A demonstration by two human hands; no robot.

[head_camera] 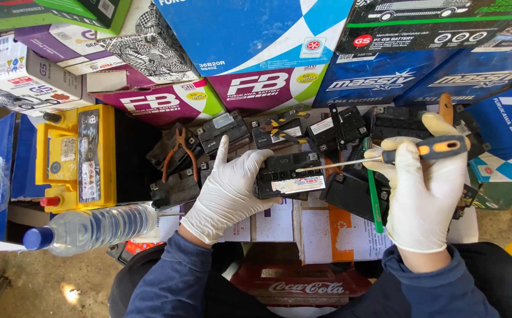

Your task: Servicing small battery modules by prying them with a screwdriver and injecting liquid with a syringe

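Observation:
My left hand (229, 191), in a white glove, grips the left end of a small black battery (288, 175) that rests on a box-covered surface. My right hand (423, 188), also gloved, holds a screwdriver (426, 150) with an orange and black handle. Its thin metal shaft points left and its tip touches the top of the small black battery. Several other small black batteries (341, 126) lie just behind and beside it.
A yellow-topped car battery (76, 156) stands at the left, a clear water bottle (88, 229) with a blue cap lying below it. Orange-handled pliers (179, 150) rest behind my left hand. Stacked battery cartons (256, 35) wall the back. A red crate (303, 285) sits near my knees.

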